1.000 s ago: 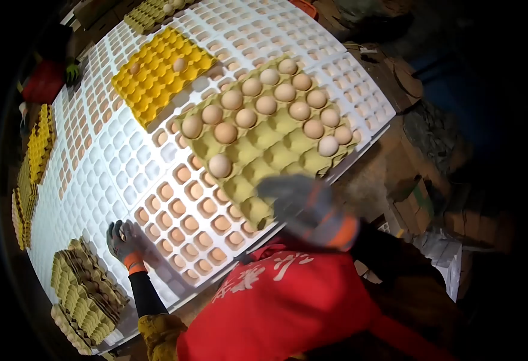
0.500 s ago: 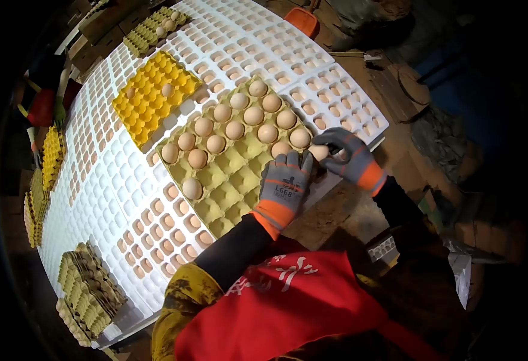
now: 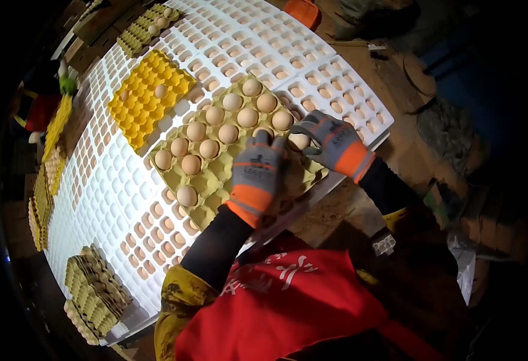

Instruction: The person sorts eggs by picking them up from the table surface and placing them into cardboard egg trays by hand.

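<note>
An olive pulp egg tray (image 3: 207, 180) lies in front of me, with pale brown eggs in many of its cups. Over its near right part is my left hand (image 3: 257, 171), in a grey and orange glove, fingers stretched forward and slightly blurred. Their tips reach an egg (image 3: 263, 132) in the tray; what lies under the palm is hidden. At the tray's right edge my right hand (image 3: 330, 141), gloved alike, has thumb and fingers closed around another egg (image 3: 299, 141). I cannot tell whether that egg rests in a cup.
White moulded trays (image 3: 119, 162) cover the table, many pockets holding eggs. A yellow egg tray (image 3: 150, 105) with two eggs lies beyond; stacked pulp trays (image 3: 92, 292) stand at the near left. At far left another person's green-gloved hand (image 3: 67, 85) is by yellow trays.
My right hand has moved left, further over the tray's edge. My left hand has shifted left across the tray. At far left, the other person's green glove and a yellow tray have moved.
</note>
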Tool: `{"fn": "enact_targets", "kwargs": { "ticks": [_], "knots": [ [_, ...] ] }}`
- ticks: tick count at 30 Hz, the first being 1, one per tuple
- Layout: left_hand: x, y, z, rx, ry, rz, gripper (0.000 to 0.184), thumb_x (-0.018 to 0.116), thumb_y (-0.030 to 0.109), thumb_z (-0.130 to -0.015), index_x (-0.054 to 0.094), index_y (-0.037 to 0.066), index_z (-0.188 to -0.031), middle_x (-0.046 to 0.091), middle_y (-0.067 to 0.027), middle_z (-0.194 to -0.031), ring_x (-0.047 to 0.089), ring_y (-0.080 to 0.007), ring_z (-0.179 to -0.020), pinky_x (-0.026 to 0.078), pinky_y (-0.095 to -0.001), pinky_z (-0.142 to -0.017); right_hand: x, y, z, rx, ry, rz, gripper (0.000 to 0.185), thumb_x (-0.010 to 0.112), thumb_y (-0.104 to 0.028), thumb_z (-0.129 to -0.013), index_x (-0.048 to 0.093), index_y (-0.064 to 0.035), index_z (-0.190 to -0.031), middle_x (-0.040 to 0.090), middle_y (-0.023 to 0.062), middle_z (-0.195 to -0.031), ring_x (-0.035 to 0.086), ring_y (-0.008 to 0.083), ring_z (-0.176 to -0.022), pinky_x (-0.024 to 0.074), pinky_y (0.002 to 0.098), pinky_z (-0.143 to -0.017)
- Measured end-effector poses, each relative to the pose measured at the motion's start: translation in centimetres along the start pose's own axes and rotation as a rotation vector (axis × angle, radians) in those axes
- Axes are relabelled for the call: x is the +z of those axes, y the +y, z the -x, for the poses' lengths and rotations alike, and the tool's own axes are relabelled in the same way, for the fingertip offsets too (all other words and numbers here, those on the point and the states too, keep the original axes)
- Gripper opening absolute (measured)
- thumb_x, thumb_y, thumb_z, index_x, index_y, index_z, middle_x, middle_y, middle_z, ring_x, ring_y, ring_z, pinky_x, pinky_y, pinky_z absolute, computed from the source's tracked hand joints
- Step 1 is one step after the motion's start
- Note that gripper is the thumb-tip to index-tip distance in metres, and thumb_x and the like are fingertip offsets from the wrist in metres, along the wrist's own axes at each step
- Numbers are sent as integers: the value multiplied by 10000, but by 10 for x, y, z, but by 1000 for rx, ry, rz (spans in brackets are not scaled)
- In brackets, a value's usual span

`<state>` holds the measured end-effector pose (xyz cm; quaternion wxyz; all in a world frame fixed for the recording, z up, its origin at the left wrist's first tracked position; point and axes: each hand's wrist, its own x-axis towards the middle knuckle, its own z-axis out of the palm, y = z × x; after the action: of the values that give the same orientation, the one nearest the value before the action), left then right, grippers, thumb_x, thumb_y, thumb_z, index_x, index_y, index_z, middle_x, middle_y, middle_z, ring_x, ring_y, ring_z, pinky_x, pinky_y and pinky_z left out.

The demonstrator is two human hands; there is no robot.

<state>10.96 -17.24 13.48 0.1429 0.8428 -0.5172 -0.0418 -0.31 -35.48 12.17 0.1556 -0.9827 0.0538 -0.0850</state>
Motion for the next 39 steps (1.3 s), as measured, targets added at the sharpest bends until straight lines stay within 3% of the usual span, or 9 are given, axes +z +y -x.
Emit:
{"fn": "enact_targets", "kwargs": {
  "ticks": [4,9,14,24,26,29,32,34,39],
  "knots": [
    [2,-10,-1,-83,-30,291,303,745,210,-850,630,68,-1092,634,-78,-1010,600,-179,-824,513,-312,-719,-16,17,9,563,-37,-1470,562,697,-151,-830,531,-79,-1362,623,89,-1173,653,168,-874,561,304,-717],
    [-13,-67,23,-215,-18,1755,464,635,139,-959,513,22,-1391,653,-28,-1072,613,-92,-859,504,-247,-703,-22,23,-13,371,-50,-1346,552,674,-181,-888,509,-81,-1406,600,85,-1201,643,145,-847,556,294,-699],
    [-29,-100,16,-341,100,1817,542,636,241,-972,473,45,-1450,662,-103,-1202,666,-178,-956,528,-280,-803,-21,-14,-52,24,-127,213,574,804,-241,-773,606,-251,-1312,503,110,-1371,618,330,-1106,548,435,-892],
    [20,-37,-38,33,179,-379,159,519,135,-918,663,128,-984,646,-89,-939,646,-253,-828,499,-365,-617,-5,-12,-22,185,288,-436,500,852,-150,-726,665,-87,-1185,628,95,-1119,619,277,-1043,504,369,-921],
    [54,-51,-53,-79,280,260,192,609,236,-864,673,106,-991,632,-114,-843,635,-317,-842,493,-445,-599,2,-9,-10,189,310,-459,499,852,-129,-739,657,-49,-1191,624,88,-1155,614,245,-1073,504,357,-911],
    [53,-20,-69,-172,339,-251,71,625,185,-777,686,156,-754,630,-70,-772,629,-277,-738,472,-411,-631,12,-24,3,381,353,-603,459,805,-153,-816,647,-64,-1237,649,53,-1004,606,163,-869,499,308,-766],
    [-17,-25,-63,102,-229,-271,288,585,198,-875,743,128,-1105,716,-72,-956,687,-237,-856,469,-473,-528,-8,-59,15,558,405,-766,367,699,-217,-928,639,-80,-1263,602,-16,-751,464,75,-540,410,233,-520],
    [-16,-49,-45,108,145,-203,259,606,251,-887,757,125,-1055,718,-49,-978,691,-254,-884,484,-468,-571,-2,-70,24,561,448,-860,367,628,-235,-976,607,-96,-1315,612,1,-857,488,73,-642,415,233,-558],
    [-89,-180,88,-126,147,1220,389,658,309,-935,678,13,-1186,714,-61,-966,673,-136,-814,541,-289,-671,10,-156,14,478,265,-1197,369,508,-281,-1035,568,-90,-1345,623,45,-1023,565,137,-767,489,266,-654]
  ]
}}
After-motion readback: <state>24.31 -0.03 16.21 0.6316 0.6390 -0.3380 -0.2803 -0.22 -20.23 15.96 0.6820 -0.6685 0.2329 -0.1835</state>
